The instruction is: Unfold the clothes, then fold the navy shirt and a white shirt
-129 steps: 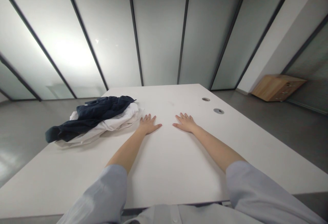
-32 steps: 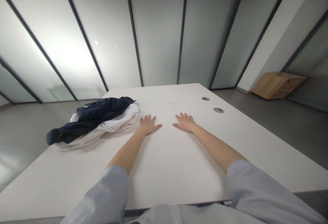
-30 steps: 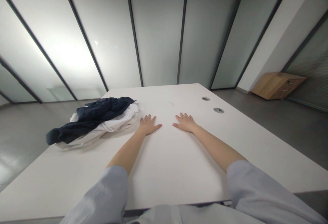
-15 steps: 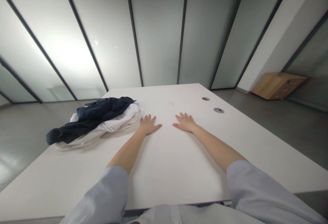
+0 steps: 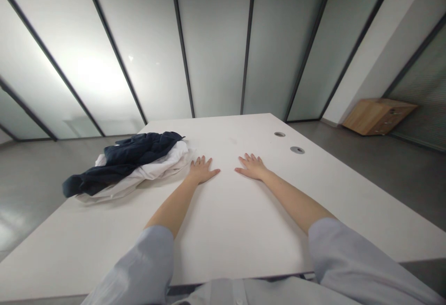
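Both arms of the person extend forward and converge from the lower corners of the view, seen from above. The left hand and the right hand lie flat and open, backs upward, well short of touching each other, with a narrow gap between the thumbs. The fingers of each hand are slightly spread, and the thumbs point inward toward the midline. The wrists are straight and bare. The left forearm and right forearm are bare and angle inward. Each emerges from a loose, pale blue-grey shirt sleeve: left sleeve, right sleeve. The two arms hold nearly mirrored poses.
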Available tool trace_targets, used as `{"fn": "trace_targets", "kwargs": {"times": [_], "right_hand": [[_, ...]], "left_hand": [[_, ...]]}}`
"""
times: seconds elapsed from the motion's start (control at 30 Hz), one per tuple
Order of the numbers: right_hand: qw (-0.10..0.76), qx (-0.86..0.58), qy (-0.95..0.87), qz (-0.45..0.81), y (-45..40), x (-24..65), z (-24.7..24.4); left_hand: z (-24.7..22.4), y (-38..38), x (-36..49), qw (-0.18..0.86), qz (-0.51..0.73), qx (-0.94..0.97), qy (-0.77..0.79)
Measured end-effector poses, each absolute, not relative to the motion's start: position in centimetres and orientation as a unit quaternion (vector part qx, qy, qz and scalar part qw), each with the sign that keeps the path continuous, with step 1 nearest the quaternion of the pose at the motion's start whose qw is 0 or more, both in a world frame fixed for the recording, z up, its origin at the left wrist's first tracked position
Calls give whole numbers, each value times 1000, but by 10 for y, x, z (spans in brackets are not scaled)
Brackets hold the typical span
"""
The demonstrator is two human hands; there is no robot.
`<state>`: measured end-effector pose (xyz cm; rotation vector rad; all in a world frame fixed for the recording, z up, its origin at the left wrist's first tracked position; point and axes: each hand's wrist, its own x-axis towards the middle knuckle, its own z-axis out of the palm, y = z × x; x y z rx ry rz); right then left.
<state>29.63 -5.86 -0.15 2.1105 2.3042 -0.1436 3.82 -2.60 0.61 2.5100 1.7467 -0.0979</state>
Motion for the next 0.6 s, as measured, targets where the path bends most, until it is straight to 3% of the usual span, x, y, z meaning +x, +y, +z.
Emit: {"fn": "trace_targets", "kwargs": {"times": [0.6], "right_hand": [[7, 676, 735, -58, -58, 297, -2]], "left_hand": [[5, -25, 38, 41, -34, 819, 571]]}}
